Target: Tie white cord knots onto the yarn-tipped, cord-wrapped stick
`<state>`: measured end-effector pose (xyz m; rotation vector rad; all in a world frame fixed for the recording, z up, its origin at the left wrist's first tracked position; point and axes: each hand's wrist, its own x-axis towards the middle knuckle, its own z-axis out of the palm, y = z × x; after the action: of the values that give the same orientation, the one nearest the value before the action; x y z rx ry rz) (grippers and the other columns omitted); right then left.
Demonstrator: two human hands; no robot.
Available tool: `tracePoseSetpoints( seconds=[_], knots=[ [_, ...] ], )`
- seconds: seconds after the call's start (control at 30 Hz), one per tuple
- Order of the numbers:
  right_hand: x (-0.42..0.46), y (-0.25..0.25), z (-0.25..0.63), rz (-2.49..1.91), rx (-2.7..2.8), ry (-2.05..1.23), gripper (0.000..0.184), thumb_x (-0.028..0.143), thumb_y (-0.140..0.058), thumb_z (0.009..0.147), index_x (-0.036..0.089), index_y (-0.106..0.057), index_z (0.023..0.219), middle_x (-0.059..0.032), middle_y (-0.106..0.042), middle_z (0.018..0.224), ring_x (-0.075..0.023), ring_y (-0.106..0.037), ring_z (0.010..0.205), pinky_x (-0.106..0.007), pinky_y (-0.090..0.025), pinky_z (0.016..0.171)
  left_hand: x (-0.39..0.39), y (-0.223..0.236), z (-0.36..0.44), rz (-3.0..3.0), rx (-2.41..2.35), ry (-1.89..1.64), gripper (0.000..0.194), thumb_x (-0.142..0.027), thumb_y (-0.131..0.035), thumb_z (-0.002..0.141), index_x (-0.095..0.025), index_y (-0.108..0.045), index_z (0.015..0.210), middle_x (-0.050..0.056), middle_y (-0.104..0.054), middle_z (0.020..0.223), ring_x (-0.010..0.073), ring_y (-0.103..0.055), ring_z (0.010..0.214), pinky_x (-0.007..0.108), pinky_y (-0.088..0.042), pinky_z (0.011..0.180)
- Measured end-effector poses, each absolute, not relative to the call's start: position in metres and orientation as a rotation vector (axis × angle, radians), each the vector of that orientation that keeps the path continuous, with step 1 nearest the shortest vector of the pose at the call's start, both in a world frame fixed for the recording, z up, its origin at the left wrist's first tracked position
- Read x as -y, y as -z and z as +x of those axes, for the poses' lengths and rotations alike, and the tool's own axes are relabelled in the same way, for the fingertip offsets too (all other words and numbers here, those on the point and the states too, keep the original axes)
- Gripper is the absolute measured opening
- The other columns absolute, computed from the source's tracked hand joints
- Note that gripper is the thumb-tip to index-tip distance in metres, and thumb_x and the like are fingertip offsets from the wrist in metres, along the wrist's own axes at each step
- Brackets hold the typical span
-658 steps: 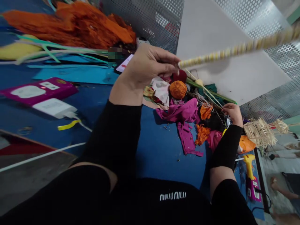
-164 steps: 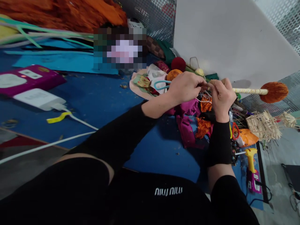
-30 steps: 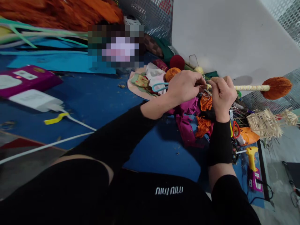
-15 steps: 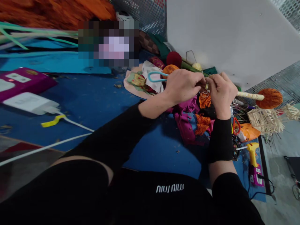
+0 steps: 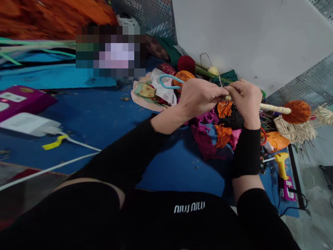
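Observation:
My left hand (image 5: 199, 95) is closed, its thumb and fingertips pinching near the end of a cream-wrapped stick (image 5: 275, 108). A light blue loop (image 5: 166, 81), like a scissors handle, sticks out behind this hand; the rest of it is hidden. Wrapped round the same stick is my right hand (image 5: 246, 99), its fingertips meeting those of the left. An orange fuzzy ball (image 5: 297, 111) caps the stick's right end. Thin white thread (image 5: 220, 81) shows by the fingertips. Beneath the hands lie magenta cloth scraps (image 5: 204, 140) and crumpled orange scraps (image 5: 223, 135).
A yellow glue gun (image 5: 282, 165) and a purple power strip (image 5: 287, 189) lie at the right edge of the blue table (image 5: 171, 170). To the left, a white charger (image 5: 31, 124) trails a cable (image 5: 52, 169). Behind are a dark red ball (image 5: 186, 64) and a white panel (image 5: 234, 38).
The fingertips have shifted slightly at the stick's end, and a white thread now shows above them. My view has moved a little, so the surroundings sit slightly differently.

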<state>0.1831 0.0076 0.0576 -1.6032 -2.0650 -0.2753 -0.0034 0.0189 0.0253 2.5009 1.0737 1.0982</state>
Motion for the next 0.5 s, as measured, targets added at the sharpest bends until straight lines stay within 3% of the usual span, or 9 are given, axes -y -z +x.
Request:
tracePoseSetpoints(
  seconds=[0.17,0.3,0.4,0.5],
  knots=[
    [-0.005,-0.059,0.183,-1.627,2.010,0.273,0.024,0.041,-0.065,0.103,0.022,-0.079,0.098,-0.0009,-0.070,0.087,-0.0145,-0.061,0.082,-0.030,-0.040,0.077,-0.022,-0.023,-0.007,2.522,-1.089,-1.082,0.038,-0.039,-0.050,0.104,-0.031,-0.085,0.115,0.006,-0.083,0.116,0.0304,-0.076,0.111,0.042,-0.053,0.091],
    [0.004,-0.072,0.207,-1.577,1.837,0.272,0.030,0.035,-0.077,0.092,0.021,-0.077,0.119,-0.0005,-0.072,0.086,-0.0137,-0.057,0.073,-0.032,-0.045,0.079,-0.027,-0.026,-0.016,2.332,-1.164,-1.208,0.032,-0.039,-0.064,0.097,-0.028,-0.086,0.116,0.010,-0.083,0.111,0.0329,-0.075,0.110,0.044,-0.052,0.096],
    [0.013,-0.079,0.243,-1.516,1.646,0.234,0.018,0.036,-0.078,0.086,0.020,-0.078,0.095,0.0018,-0.063,0.072,-0.0121,-0.047,0.064,-0.031,-0.039,0.068,-0.034,-0.033,-0.032,2.161,-1.249,-1.324,0.026,-0.036,-0.072,0.091,-0.027,-0.088,0.110,0.009,-0.083,0.103,0.0319,-0.074,0.106,0.041,-0.053,0.091],
    [0.015,-0.078,0.288,-1.429,1.486,0.074,0.022,0.039,-0.082,0.074,0.024,-0.068,0.067,0.0029,-0.049,0.062,-0.0118,-0.037,0.060,-0.034,-0.029,0.060,-0.042,-0.041,-0.052,2.166,-1.384,-1.362,0.028,-0.038,-0.073,0.092,-0.031,-0.087,0.114,0.004,-0.084,0.101,0.0299,-0.073,0.102,0.041,-0.053,0.086]
  ],
)
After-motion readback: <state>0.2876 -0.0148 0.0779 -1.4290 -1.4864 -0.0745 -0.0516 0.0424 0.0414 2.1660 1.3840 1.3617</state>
